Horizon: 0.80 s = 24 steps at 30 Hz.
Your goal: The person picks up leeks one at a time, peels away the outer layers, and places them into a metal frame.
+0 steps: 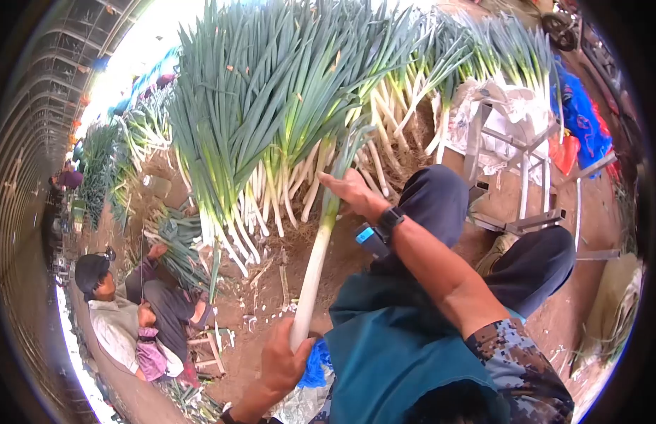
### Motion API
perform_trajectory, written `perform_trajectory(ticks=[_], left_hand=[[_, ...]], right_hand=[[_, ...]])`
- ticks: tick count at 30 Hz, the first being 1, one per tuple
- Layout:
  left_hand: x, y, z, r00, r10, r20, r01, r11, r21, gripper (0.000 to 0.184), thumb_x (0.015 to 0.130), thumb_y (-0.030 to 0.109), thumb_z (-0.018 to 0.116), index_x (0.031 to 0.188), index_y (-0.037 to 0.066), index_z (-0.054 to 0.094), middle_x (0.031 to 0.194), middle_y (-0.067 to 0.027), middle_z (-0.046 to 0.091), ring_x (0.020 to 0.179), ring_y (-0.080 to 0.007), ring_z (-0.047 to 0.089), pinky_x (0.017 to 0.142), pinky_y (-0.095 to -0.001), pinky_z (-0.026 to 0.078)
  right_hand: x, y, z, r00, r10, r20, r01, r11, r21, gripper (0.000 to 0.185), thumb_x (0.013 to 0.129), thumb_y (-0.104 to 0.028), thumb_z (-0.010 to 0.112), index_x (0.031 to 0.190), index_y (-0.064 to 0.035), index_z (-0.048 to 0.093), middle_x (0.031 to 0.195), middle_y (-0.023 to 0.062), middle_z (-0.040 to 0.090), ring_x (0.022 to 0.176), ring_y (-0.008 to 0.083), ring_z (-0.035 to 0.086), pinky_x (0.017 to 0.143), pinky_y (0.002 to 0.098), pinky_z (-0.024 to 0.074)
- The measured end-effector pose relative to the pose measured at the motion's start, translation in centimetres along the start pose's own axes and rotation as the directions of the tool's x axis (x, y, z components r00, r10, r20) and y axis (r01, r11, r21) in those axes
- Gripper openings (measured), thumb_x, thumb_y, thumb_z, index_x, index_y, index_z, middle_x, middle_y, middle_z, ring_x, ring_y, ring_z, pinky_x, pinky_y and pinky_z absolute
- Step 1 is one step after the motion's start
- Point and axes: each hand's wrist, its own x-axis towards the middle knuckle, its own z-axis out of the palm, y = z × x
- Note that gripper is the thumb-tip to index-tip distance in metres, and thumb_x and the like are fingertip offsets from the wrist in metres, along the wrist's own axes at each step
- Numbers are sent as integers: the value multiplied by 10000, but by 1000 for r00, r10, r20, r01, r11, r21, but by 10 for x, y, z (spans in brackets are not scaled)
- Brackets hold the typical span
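Teal over camouflage

A teal apron [412,332] covers the front; the right sleeve [522,367] carries dark, grey and pale pixel blocks. Trousers [435,201] are dark navy. Black wristwatch [391,218] at right, dark wristband [229,417] at left.

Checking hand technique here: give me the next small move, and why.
Perhaps close the right hand around the long leek: its fingers look extended beside the green part, while the left hand grips the white end.
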Motion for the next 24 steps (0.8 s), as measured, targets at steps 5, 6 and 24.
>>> perform_trajectory(ticks=[5, 6, 24], left_hand=[[2, -31, 27, 980, 113, -166, -102, 992, 73, 476, 893, 204, 697, 1282, 10, 501, 1040, -263, 624, 903, -462, 633, 746, -494, 514], [8, -38, 33, 974, 122, -190, -115, 992, 50, 462, 903, 202, 687, 1282, 13, 504, 1043, -263, 628, 901, -461, 636, 747, -491, 516], [206, -16, 135, 965, 218, -142, -261, 831, -491, 275, 1033, 226, 470, 945, -9, 582, 741, -107, 587, 691, -192, 559, 650, -367, 463]], right_hand=[[14, 1, 1, 938, -106, -330, 129, 990, 49, 500, 846, -222, 719, 1236, 39, 546, 1069, 148, 656, 890, 215, 643, 732, 347, 553], [19, -4, -6, 913, -166, -372, 198, 979, 49, 493, 847, -193, 715, 1245, 40, 540, 1075, 148, 657, 898, 211, 641, 763, 340, 548], [-62, -147, -145, 699, -543, -466, 715, 532, 453, 285, 978, -239, 622, 1120, 5, 588, 949, 51, 642, 806, 140, 629, 731, 298, 531]])
